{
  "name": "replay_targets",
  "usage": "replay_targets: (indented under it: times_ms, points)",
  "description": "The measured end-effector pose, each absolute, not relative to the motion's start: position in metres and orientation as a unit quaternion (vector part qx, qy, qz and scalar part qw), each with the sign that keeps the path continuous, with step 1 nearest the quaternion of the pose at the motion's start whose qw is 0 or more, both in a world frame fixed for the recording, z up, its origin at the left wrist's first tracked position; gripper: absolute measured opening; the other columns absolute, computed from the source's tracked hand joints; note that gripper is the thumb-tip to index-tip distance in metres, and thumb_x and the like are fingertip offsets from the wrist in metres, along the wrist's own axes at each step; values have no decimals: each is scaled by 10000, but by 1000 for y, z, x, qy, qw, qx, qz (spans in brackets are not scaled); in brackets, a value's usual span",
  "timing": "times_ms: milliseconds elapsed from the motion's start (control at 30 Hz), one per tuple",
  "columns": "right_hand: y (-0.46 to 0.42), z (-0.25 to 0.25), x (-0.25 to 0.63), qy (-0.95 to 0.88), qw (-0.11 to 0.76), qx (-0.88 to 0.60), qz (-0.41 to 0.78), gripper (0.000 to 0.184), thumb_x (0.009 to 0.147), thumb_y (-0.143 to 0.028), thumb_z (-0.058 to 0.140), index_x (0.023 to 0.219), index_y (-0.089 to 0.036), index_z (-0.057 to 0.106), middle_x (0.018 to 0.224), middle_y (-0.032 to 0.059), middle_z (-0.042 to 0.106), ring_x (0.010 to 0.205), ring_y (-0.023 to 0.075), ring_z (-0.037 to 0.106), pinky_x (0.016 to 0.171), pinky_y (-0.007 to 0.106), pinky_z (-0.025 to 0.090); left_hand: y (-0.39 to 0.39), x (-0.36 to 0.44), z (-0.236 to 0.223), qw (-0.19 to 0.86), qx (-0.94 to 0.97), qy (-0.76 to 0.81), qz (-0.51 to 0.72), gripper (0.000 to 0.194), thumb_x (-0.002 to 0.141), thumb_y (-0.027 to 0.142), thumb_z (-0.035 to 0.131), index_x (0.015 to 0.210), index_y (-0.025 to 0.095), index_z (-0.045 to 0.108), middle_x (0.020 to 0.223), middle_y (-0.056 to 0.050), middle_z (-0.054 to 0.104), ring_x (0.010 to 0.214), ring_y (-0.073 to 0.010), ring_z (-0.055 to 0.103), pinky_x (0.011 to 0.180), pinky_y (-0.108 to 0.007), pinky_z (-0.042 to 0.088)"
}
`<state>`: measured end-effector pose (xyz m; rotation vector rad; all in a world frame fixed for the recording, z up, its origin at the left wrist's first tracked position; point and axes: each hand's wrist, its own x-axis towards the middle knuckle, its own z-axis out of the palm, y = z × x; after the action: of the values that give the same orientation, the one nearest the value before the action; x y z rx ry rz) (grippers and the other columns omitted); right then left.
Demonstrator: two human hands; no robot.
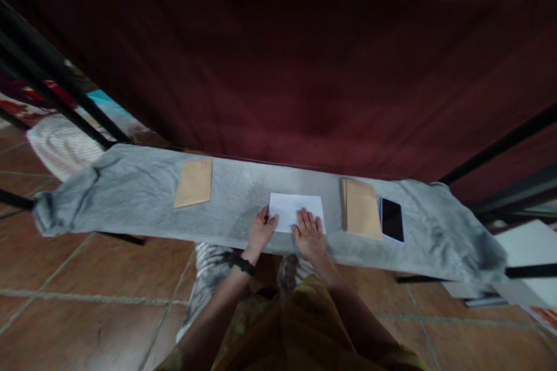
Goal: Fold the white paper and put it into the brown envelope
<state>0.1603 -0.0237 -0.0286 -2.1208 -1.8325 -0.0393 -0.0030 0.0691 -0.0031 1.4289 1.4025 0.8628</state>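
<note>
A white sheet of paper (291,207) lies flat on a narrow bench covered with grey cloth (130,191). My left hand (260,231) rests at the sheet's near left corner, fingers together on its edge. My right hand (308,232) lies flat on the sheet's near right part, fingers stretched out. A black band sits on my left wrist.
A brown envelope (194,183) lies to the left on the cloth. A stack of brown envelopes (361,207) and a dark phone (392,219) lie to the right. A dark red curtain (304,58) hangs behind the bench. Tiled floor (87,290) lies below; black metal bars (56,93) stand at both sides.
</note>
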Motion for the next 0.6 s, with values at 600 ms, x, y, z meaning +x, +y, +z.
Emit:
replay_targets:
  times_ms: [600]
  points:
    - [-14,-42,185,-561,377,-734,62,555,1017,-350,319,1523,-130,384,1504,168,498,1393,246,463,1124,459,416,59,-12,78,231,669,487,512,181,939,348,522,935,224,654,1027,-51,706,1004,-209,644,928,-358,492]
